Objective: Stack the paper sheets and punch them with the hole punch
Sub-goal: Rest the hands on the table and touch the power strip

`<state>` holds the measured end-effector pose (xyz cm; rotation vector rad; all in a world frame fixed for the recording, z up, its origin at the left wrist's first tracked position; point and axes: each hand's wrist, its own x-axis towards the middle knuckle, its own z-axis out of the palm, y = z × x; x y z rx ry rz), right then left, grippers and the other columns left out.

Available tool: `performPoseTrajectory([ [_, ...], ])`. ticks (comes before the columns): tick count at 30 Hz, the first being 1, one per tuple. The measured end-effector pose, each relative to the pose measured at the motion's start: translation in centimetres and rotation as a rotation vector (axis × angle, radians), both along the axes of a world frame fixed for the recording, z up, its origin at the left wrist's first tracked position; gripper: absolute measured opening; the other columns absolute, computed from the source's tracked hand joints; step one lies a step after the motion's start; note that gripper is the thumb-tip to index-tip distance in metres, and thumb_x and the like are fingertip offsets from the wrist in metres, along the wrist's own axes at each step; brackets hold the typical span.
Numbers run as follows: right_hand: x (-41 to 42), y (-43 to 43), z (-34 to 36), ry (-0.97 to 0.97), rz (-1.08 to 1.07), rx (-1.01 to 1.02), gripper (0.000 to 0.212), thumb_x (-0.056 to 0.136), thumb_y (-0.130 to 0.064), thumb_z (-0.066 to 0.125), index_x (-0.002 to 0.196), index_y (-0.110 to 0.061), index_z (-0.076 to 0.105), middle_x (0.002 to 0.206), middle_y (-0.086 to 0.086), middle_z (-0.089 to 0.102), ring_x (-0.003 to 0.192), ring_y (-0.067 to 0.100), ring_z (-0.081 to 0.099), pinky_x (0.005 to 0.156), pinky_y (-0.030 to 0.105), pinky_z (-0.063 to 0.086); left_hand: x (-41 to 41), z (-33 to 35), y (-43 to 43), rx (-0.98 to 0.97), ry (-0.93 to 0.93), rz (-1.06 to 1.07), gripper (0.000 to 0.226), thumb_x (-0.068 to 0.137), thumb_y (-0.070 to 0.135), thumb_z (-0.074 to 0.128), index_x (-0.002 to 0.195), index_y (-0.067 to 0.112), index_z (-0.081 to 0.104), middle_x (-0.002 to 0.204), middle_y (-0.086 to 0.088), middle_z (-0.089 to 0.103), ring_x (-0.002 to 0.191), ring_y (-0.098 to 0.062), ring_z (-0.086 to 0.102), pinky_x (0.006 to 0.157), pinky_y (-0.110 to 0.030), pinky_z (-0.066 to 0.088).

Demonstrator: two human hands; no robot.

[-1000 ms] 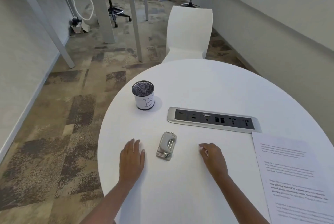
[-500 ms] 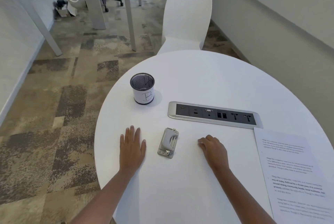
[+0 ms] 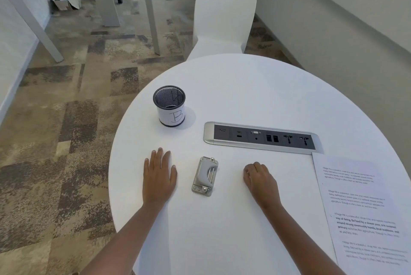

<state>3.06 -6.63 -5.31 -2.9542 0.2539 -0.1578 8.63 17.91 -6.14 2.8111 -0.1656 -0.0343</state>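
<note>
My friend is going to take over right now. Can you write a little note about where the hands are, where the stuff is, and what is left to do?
Left hand: flat on the white table, open, holding nothing.
Right hand: resting on the table with fingers curled under, nothing seen in its grip.
Hole punch: lying between the two hands, touched by neither.
Paper sheets: printed pages at the right edge of the table, beyond the right hand; how many cannot be told.
Mesh cup marked B and the socket strip sit further back.
Done: nothing yet.
Left: gather and square the sheets, slide them into the punch, press.
</note>
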Motion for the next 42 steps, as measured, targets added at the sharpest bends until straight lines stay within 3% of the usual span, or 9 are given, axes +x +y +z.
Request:
performPoseTrajectory([
  [2,0.3,-0.3,-0.4,0.059,-0.172,0.289,0.012,0.086,-0.009,0.053,0.075,-0.009,0.058,0.076,0.007,0.058,0.076,0.025,0.053,0.058,0.032,0.042,0.5,-0.1,0.0,0.002,-0.011,-0.010,0.053,0.084,0.025,0.031,0.115,-0.004,0.061,0.124,-0.028,0.059,0.116,-0.044,0.055,0.094,-0.059,0.045],
  [7,1.4,-0.4,0.6,-0.077,-0.427,0.833,0.011,0.090,-0.014,0.051,0.083,-0.012,0.060,0.083,-0.001,0.060,0.075,0.014,0.052,0.062,0.017,0.040,1.3,-0.7,0.0,-0.012,-0.027,-0.023,0.055,0.084,0.027,0.029,0.121,-0.002,0.058,0.131,-0.025,0.055,0.122,-0.043,0.051,0.101,-0.057,0.040],
  [14,7.3,2.6,4.6,-0.186,-0.284,0.904,0.023,0.089,-0.011,0.053,0.068,-0.017,0.056,0.060,-0.009,0.049,0.054,-0.001,0.046,0.051,0.002,0.036,2.6,-1.2,0.1,-0.002,-0.049,-0.047,0.053,0.084,0.026,0.031,0.122,0.002,0.058,0.133,-0.022,0.054,0.123,-0.040,0.051,0.101,-0.056,0.040],
  [17,10.7,5.2,6.5,-0.215,-0.196,0.911,0.013,0.089,-0.014,0.055,0.089,-0.006,0.065,0.078,-0.002,0.062,0.069,0.004,0.054,0.061,0.001,0.038,3.0,-1.5,0.1,0.000,-0.053,-0.047,0.047,0.085,0.023,0.041,0.127,0.005,0.055,0.137,-0.020,0.051,0.127,-0.038,0.048,0.104,-0.055,0.037],
  [25,18.7,11.9,9.7,-0.222,0.050,0.742,0.017,0.086,-0.007,0.051,0.083,-0.001,0.066,0.087,0.015,0.070,0.080,0.026,0.060,0.078,0.038,0.047,3.2,-1.6,0.2,0.022,-0.059,-0.070,0.047,0.081,0.021,0.050,0.126,0.006,0.056,0.135,-0.019,0.053,0.124,-0.037,0.051,0.101,-0.054,0.040],
  [29,20.6,12.8,9.4,-0.095,0.087,0.635,0.022,0.086,-0.003,0.048,0.091,0.003,0.068,0.096,0.020,0.071,0.093,0.033,0.061,0.081,0.036,0.045,3.3,-1.5,0.2,0.027,-0.053,-0.080,0.048,0.079,0.020,0.054,0.124,0.006,0.057,0.134,-0.018,0.055,0.123,-0.037,0.053,0.099,-0.055,0.042],
  [32,20.9,12.5,9.3,-0.086,0.044,0.679,0.024,0.086,-0.004,0.048,0.098,0.001,0.069,0.102,0.017,0.071,0.097,0.029,0.062,0.086,0.033,0.046,3.4,-1.4,0.3,0.026,-0.049,-0.081,0.048,0.078,0.020,0.055,0.124,0.007,0.058,0.133,-0.018,0.055,0.122,-0.036,0.053,0.099,-0.055,0.043],
  [38,17.6,9.6,8.9,-0.123,-0.142,0.926,0.019,0.082,-0.003,0.053,0.091,0.000,0.069,0.075,0.007,0.065,0.061,0.011,0.056,0.076,0.031,0.050,3.4,-1.4,0.3,0.027,-0.039,-0.088,0.048,0.079,0.021,0.054,0.125,0.006,0.057,0.134,-0.018,0.055,0.123,-0.037,0.052,0.100,-0.055,0.042],
  [42,13.0,5.4,7.0,-0.081,-0.258,0.900,0.017,0.083,-0.006,0.055,0.092,-0.005,0.070,0.066,0.000,0.062,0.064,0.013,0.056,0.076,0.031,0.049,3.3,-1.4,0.3,0.040,-0.028,-0.087,0.048,0.084,0.023,0.039,0.126,0.006,0.055,0.136,-0.019,0.053,0.124,-0.037,0.051,0.101,-0.055,0.040],
])
